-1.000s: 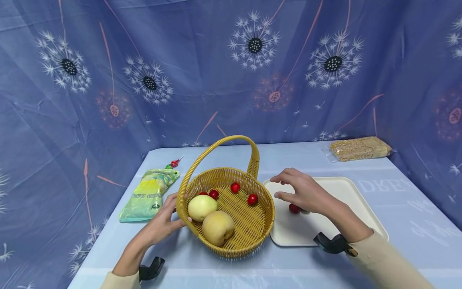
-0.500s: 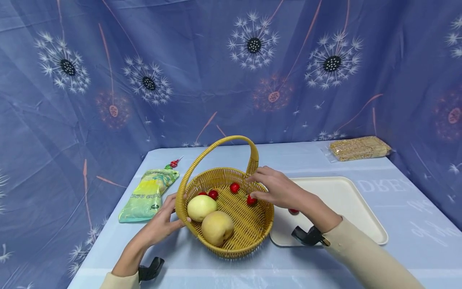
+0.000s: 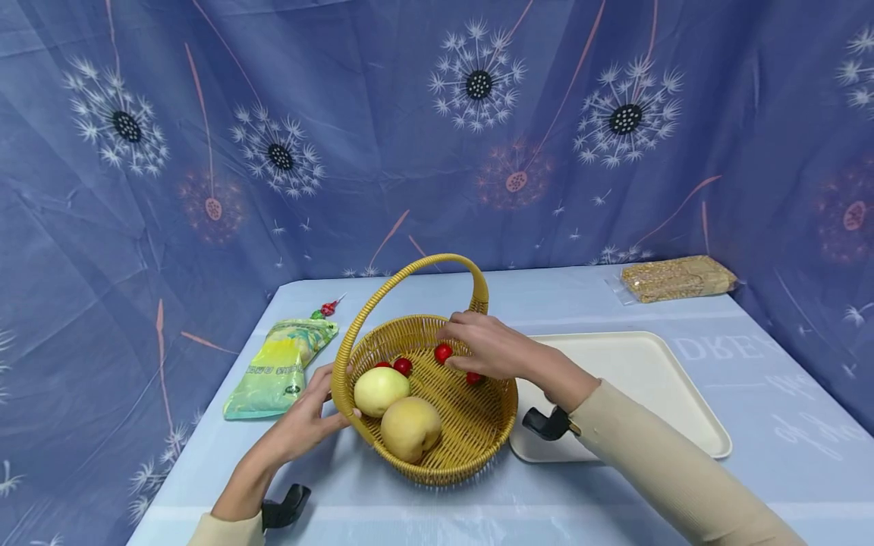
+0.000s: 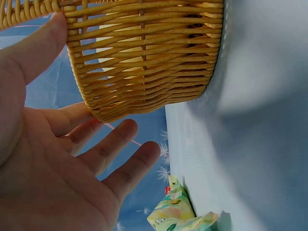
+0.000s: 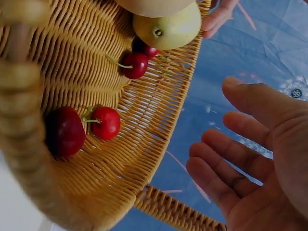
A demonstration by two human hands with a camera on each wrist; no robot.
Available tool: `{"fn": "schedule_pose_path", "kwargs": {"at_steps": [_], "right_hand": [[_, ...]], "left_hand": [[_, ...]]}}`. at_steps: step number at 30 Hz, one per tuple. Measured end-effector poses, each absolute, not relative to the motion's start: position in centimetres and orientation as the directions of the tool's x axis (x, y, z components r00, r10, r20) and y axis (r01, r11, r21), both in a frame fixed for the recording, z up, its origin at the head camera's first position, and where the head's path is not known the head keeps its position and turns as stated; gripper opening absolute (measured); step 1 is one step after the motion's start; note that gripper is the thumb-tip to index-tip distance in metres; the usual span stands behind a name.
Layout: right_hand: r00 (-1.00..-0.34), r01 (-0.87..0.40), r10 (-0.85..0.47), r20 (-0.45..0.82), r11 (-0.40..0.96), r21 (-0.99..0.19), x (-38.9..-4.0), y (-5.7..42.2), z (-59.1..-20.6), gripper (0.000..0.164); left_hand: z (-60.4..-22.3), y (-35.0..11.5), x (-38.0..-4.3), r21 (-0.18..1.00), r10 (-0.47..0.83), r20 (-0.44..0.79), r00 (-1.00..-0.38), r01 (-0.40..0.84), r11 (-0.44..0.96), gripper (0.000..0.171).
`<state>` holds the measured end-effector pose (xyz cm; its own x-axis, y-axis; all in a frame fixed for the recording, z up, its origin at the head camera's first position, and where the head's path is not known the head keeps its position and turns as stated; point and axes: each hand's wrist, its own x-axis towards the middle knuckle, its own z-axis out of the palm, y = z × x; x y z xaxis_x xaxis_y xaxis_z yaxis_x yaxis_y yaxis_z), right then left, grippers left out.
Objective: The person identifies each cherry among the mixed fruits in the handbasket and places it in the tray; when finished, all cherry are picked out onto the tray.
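A yellow wicker basket (image 3: 471,432) with a tall arched handle stands in the middle of the table. My left hand (image 3: 310,417) holds its left side, the thumb at the rim and some fingers behind the wall, as the left wrist view shows. Inside lie a pale green-yellow pear (image 3: 381,392), a round yellow fruit (image 3: 411,431) and several red cherries (image 5: 106,123) with stems. Over the basket's right side is my right hand (image 3: 488,345), fingers spread and nothing between them; in the right wrist view its palm (image 5: 269,178) faces the basket.
A cream tray (image 3: 655,394) lies right of the basket, partly under my right forearm. At left are a green-yellow packet (image 3: 281,371) and a small red wrapped lollipop (image 3: 329,309). A clear-wrapped tan pack (image 3: 679,279) lies at the back right.
My right hand has moved left from above the tray to over the basket. Its forearm now covers the cherry seen on the tray. The left hand and basket stay put.
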<state>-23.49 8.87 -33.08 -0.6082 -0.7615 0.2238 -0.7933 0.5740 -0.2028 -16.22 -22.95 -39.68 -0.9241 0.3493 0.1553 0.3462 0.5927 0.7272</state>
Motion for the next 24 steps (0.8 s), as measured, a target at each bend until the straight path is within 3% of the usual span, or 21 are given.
{"fn": "schedule_pose_path", "kwargs": {"at_steps": [16, 24], "right_hand": [[-0.663, -0.692, -0.724, -0.191, 0.69, -0.213, -24.8, 7.6, -34.6, 0.042], [-0.674, -0.676, -0.698, -0.241, 0.715, -0.177, -24.7, 7.8, -35.9, 0.043]], "left_hand": [[-39.7, -23.0, -16.5, 0.739, 0.348, 0.142, -0.927, 0.333, 0.586, 0.066], [-39.7, -22.9, -16.3, 0.745, 0.344, 0.136, -0.929, 0.325, 0.583, 0.065]]}}
